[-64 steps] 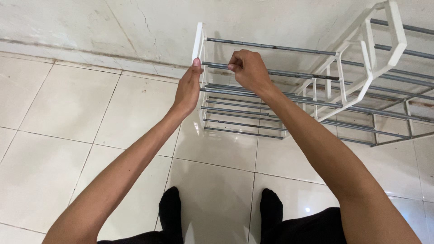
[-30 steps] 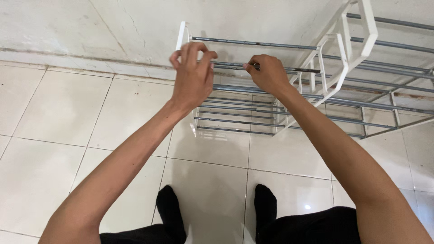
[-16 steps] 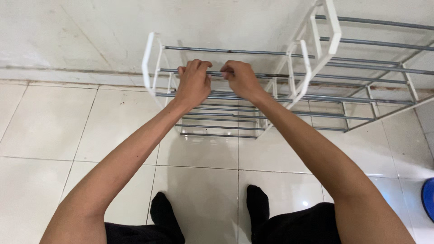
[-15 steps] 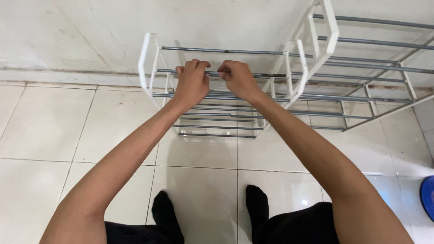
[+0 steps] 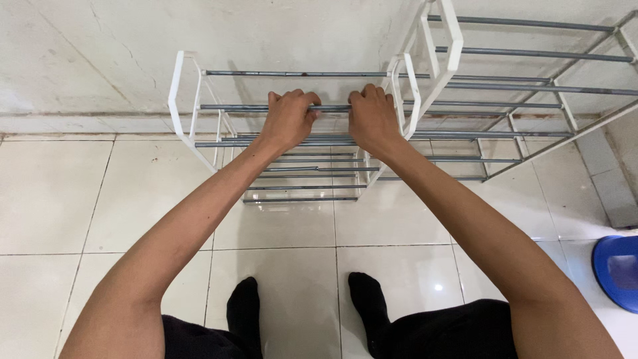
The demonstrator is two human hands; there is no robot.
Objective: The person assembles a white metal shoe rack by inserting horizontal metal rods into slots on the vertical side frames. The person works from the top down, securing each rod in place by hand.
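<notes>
A small rack (image 5: 179,100) with white side frames and grey metal rods stands on the tiled floor against the wall. Both of my hands grip the same top rod (image 5: 232,107), side by side. My left hand (image 5: 287,119) is closed around the rod near its middle. Just to its right, my right hand (image 5: 372,118) is closed around it close to the right white side frame (image 5: 413,93). Lower rods run beneath my hands.
A taller rack (image 5: 531,86) of the same kind stands right beside it along the wall. A blue round object (image 5: 618,269) lies at the right edge. My feet in black socks (image 5: 242,312) stand on the white tiles before the rack.
My left hand came off the white side frame and closed over the rod. My right hand changed from pinching the rod to a full grip. The view has shifted right.
</notes>
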